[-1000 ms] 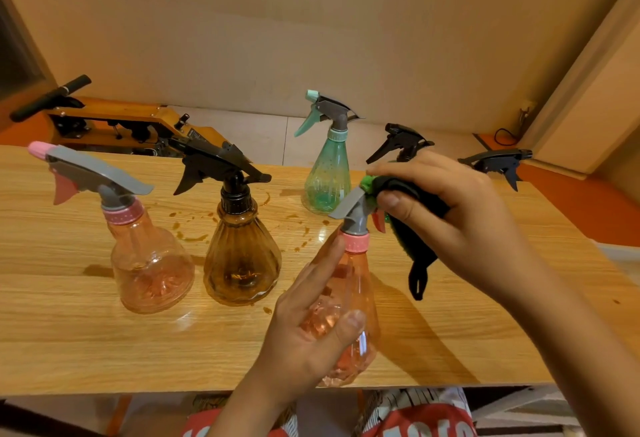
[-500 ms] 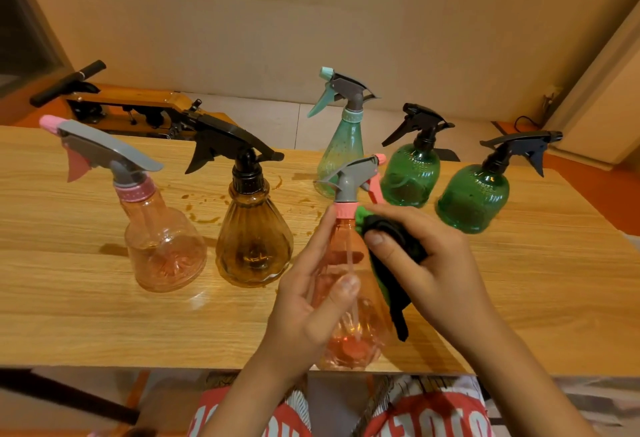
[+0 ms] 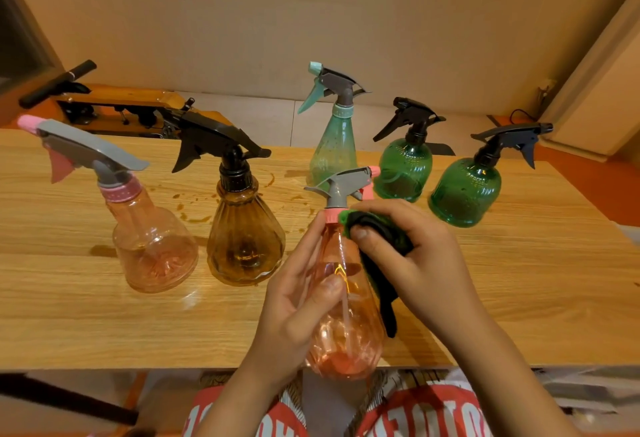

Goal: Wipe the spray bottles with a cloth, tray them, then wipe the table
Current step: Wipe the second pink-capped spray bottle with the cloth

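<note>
Gripping the held bottle [image 3: 346, 315] is the left hand [image 3: 294, 301], with the thumb laid across the clear pink body and the fingers curled round its far side. The held bottle is kept over the near edge of the table [image 3: 69, 315], and its base is seen past that edge, above a red-and-white garment [image 3: 415, 409]. Just right of the held bottle, a dark cloth [image 3: 379, 228] with a green edge is pressed against its shoulder, under the pink collar. The cloth is bunched in the right hand [image 3: 415, 263], whose fingers and thumb are curled round it, and one strip hangs down beside the held bottle. Left of the held bottle an amber bottle [image 3: 244, 239] is stood, and further left a pink bottle [image 3: 152, 249]. Brown splashes [image 3: 194, 218] are seen left of the held bottle's head. Behind the held bottle a teal bottle [image 3: 332, 145] is stood. Behind and to its right are a green bottle [image 3: 405, 166] and a second green bottle [image 3: 465, 190].
</note>
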{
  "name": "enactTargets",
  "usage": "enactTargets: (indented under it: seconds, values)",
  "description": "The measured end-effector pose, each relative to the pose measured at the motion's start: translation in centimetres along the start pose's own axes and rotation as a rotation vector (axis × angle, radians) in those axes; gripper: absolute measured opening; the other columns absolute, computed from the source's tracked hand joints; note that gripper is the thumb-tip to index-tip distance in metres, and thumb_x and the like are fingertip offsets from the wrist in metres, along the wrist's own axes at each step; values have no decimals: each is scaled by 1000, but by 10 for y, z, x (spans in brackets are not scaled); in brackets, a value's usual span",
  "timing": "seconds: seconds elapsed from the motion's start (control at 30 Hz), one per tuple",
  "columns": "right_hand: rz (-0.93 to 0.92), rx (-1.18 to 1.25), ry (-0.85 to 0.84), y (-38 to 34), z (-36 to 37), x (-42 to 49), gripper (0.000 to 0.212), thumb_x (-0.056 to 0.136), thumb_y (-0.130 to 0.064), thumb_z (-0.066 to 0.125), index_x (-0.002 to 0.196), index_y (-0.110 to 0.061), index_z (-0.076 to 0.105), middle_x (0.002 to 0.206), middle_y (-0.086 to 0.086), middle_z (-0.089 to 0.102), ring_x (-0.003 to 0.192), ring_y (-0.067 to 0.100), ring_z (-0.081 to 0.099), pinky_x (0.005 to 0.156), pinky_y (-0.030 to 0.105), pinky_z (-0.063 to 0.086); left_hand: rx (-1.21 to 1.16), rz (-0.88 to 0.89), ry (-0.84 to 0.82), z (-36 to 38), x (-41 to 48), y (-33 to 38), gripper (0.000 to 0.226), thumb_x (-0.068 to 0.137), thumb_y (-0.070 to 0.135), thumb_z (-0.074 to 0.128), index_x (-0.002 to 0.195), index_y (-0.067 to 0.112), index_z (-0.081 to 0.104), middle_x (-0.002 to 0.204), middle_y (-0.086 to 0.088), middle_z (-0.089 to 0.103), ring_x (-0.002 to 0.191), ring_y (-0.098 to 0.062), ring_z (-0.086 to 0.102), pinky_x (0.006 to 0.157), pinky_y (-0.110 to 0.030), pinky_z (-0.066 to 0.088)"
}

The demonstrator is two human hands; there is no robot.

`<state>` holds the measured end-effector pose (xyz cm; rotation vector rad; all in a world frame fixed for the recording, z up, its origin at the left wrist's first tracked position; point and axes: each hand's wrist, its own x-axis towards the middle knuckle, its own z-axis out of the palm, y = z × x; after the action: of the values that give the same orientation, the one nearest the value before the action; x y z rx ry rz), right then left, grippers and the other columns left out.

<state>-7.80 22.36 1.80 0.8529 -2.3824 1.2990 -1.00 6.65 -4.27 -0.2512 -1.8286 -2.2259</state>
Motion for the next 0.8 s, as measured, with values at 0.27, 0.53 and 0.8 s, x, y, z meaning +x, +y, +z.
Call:
enactTargets:
  seconds: [0.27,0.53,0.8]
  values:
    - [2,38,-86,-1,6,1,25,89,-26,71,114,-23,76,104,-16,72,102,4,66,86,19,49,-82,-38,74,-3,-2,-3,68,92,18,67,154,28,42,157,1,50,146,-24,45,117,-51,41]
    - [64,-6,-57,-1,7,6,24,90,-31,70,113,-26,75,103,-19,72,101,-1,65,85,20,51,-66,-48,84,-2,-1,-2,69,91,26,67,155,29,43,157,2,49,147,-23,44,120,-61,32]
    - [134,70,-40,-5,6,5,19,89,-24,76,108,-31,76,97,-21,73,98,-1,67,83,16,50,-100,-91,103,0,0,-1,65,94,9,58,155,26,42,155,2,52,145,-26,47,119,-63,32]
